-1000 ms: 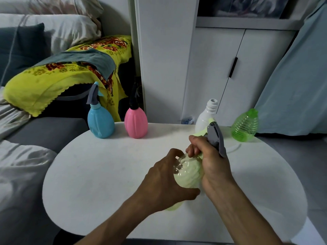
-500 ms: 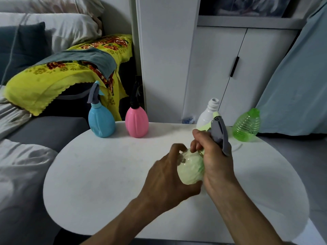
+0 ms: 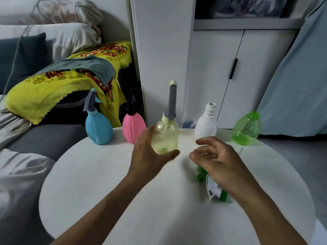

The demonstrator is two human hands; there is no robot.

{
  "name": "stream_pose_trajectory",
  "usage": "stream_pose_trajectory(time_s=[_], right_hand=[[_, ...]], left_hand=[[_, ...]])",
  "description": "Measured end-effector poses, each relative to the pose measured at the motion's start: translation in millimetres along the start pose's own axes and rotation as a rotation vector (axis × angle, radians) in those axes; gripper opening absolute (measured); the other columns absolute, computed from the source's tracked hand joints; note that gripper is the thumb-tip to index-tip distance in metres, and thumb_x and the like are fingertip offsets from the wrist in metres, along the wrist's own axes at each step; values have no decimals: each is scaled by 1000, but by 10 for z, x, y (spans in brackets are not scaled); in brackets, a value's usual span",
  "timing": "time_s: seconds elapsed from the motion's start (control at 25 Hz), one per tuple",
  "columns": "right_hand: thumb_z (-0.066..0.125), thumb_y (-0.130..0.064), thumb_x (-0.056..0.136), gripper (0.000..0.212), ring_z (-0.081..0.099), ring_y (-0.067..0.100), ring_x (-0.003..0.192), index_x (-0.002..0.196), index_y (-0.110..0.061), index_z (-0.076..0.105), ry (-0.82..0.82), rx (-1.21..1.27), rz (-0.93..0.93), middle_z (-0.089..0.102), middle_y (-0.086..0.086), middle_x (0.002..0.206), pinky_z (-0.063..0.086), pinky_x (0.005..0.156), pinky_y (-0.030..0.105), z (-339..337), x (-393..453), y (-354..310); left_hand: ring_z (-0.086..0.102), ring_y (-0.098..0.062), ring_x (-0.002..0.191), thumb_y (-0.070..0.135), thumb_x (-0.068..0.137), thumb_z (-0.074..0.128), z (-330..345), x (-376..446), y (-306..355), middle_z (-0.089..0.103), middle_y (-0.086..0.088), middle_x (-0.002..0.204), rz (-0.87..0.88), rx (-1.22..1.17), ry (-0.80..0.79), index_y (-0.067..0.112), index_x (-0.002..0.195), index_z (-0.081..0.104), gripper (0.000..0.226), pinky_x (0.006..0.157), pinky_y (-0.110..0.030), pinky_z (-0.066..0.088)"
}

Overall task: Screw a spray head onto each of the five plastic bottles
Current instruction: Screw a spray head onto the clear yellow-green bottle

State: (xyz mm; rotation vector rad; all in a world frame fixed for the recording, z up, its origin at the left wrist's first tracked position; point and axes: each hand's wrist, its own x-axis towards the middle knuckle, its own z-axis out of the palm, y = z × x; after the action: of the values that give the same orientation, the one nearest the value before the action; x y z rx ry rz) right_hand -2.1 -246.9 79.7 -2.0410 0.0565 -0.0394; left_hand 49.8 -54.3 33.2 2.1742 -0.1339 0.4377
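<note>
Bottles number five on or over the round white table (image 3: 106, 183): a blue bottle (image 3: 98, 129) and a pink bottle (image 3: 133, 128) stand side by side at the far left edge, each already topped with a spray head; a white bottle (image 3: 206, 127) stands at the far middle with its threaded neck bare; a green ribbed bottle (image 3: 246, 129) sits at the far right edge, also without a spray head; and a pale yellow bottle (image 3: 165, 137) is held upright above the table. That yellow bottle carries a grey spray head (image 3: 172, 100) with a pale yellow collar and tip, pointing straight up. So three bottles have heads and two do not. Two hands are in view. The left hand (image 3: 150, 156) grasps the yellow bottle, thumb curled under its base and fingers wrapped behind its body. The right hand (image 3: 215, 162) hangs just beside it, apart from the bottle, fingers loosely curled and grasping nothing. Under the right hand, on the table, lie loose spray-head parts (image 3: 215, 190), green and white; they are partly hidden and blurred, so I cannot count them surely. Behind the table stand a white cabinet (image 3: 212, 68) and a sofa with one yellow floral cloth (image 3: 62, 82).
</note>
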Motion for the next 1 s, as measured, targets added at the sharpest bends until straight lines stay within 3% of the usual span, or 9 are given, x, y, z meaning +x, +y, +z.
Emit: stream_pose_trajectory(time_s=[0.08, 0.16, 0.32, 0.56, 0.72, 0.92, 1.0], right_hand=[[71, -45, 82, 25, 66, 4, 91, 104, -35, 63, 41, -251, -84, 71, -18, 93, 53, 84, 34, -32, -39, 36], [67, -49, 83, 23, 65, 2, 85, 100, -35, 64, 50, -351, -121, 70, -19, 89, 53, 80, 31, -40, -73, 51], [68, -49, 81, 18, 65, 1, 74, 90, -33, 66, 89, -366, -83, 69, -20, 77, 54, 69, 30, -224, -27, 118], [68, -48, 81, 16, 63, -2, 71, 84, -33, 65, 165, -425, -7, 69, -19, 75, 51, 68, 31, -513, 50, 259], [67, -47, 82, 15, 62, -2, 73, 86, -33, 65, 153, -436, 28, 69, -20, 76, 49, 68, 29, -559, 56, 311], [66, -48, 83, 16, 63, 2, 75, 89, -34, 64, 103, -464, 53, 68, -21, 79, 50, 70, 31, -573, 113, 400], [67, -47, 84, 16, 64, 9, 80, 91, -33, 65, 73, -485, 85, 68, -18, 83, 51, 76, 34, -571, 171, 437]], left_hand=[[53, -15, 113, 41, 59, 91, 184, 276, 9, 56, 8, 125, -64, -105, 10, 29, 137, 41, 93, 92, -38, 52], [55, -18, 115, 34, 60, 92, 422, 525, -12, 57, 5, 126, -135, -223, 32, 27, 136, 40, 93, 95, -43, 52], [58, -22, 113, 29, 60, 92, 811, 798, -214, 59, 4, 122, -205, -229, 65, 21, 135, 40, 91, 95, -44, 52], [60, -16, 105, 29, 61, 90, 966, 832, -420, 57, 11, 115, -143, -268, 60, 27, 132, 40, 87, 83, -29, 53], [59, -20, 112, 28, 62, 90, 992, 851, -444, 57, 7, 120, -170, -306, 57, 27, 136, 39, 90, 93, -43, 54], [59, -19, 112, 27, 60, 92, 1008, 802, -420, 56, 9, 121, -211, -310, 26, 30, 138, 36, 96, 93, -41, 54], [56, -21, 120, 29, 61, 93, 961, 691, -417, 54, 1, 134, -286, -328, -24, 25, 144, 32, 103, 99, -43, 50]])
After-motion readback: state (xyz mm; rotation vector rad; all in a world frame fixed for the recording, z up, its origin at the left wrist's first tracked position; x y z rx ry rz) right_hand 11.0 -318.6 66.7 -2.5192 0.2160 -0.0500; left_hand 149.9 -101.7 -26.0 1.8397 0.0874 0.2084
